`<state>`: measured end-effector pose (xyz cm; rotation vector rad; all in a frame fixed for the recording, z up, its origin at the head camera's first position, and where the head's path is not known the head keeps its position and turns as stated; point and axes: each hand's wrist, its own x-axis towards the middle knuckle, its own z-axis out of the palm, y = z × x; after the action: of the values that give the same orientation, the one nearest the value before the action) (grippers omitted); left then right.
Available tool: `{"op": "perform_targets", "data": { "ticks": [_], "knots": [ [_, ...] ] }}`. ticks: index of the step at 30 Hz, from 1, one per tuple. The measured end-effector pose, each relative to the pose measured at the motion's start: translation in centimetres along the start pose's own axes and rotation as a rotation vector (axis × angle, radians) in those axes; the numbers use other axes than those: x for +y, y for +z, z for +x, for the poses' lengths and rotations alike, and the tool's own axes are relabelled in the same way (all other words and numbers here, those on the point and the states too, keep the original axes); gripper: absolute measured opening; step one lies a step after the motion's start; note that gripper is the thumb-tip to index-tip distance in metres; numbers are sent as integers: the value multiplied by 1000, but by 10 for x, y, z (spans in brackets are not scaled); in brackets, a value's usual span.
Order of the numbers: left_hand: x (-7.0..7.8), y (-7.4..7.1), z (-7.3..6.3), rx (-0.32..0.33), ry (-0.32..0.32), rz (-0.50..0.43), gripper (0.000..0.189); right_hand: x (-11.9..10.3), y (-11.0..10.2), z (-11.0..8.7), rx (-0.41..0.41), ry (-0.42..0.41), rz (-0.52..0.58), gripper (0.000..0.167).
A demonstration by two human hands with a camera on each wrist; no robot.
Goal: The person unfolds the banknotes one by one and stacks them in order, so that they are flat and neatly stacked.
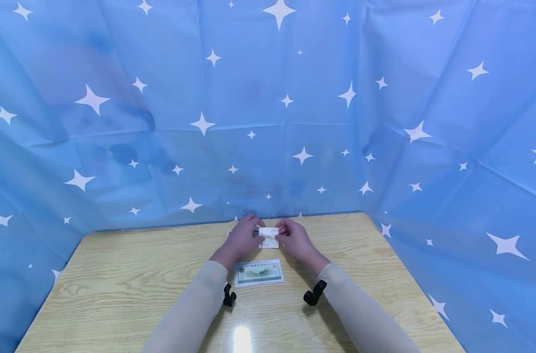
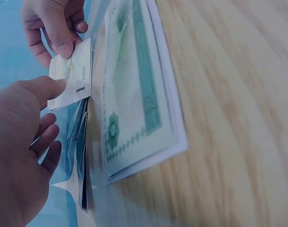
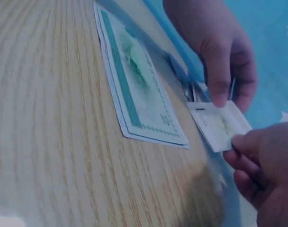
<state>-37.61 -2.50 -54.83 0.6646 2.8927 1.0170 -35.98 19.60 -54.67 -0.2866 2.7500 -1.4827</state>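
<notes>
Both hands hold a small folded banknote [image 1: 269,237] printed "1 YUAN" upright, toward the back of the table. My left hand [image 1: 242,239] pinches its left edge between thumb and fingers. On the opposite edge, the thumb and fingers of my right hand [image 1: 297,241] grip it. A green-printed banknote [image 1: 259,272] marked 2 lies flat nearer to me, with a pale sheet edge showing beneath it. Several thin folded papers [image 2: 82,156] stand by the left hand, mostly hidden by it in the head view; their print cannot be made out.
The wooden table [image 1: 131,284] reaches back to a blue curtain [image 1: 250,98] with white stars, which also hangs along both sides. Each wrist wears a black mount [image 1: 315,293]. A bright reflection [image 1: 242,338] shows on the tabletop near me.
</notes>
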Motion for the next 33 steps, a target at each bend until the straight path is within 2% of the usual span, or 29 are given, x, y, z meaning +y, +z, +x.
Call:
{"op": "perform_targets", "data": {
  "ticks": [6,11,22,27,33],
  "knots": [
    [6,-7,-9,37,-13,-199,21,-5,-4,-7,-10,-9,122,25],
    [8,-10,-18,51,-27,-300,14,-12,-6,-13,-25,-24,167,26],
    [5,-15,-41,22,-13,-388,13,-24,-3,-33,-77,-19,164,27],
    [2,-16,-54,13,-20,-447,13,-28,-1,-41,-114,-22,187,28],
    [-1,-16,-68,11,-31,-472,11,-30,4,-50,-144,-37,196,27]
  ]
}}
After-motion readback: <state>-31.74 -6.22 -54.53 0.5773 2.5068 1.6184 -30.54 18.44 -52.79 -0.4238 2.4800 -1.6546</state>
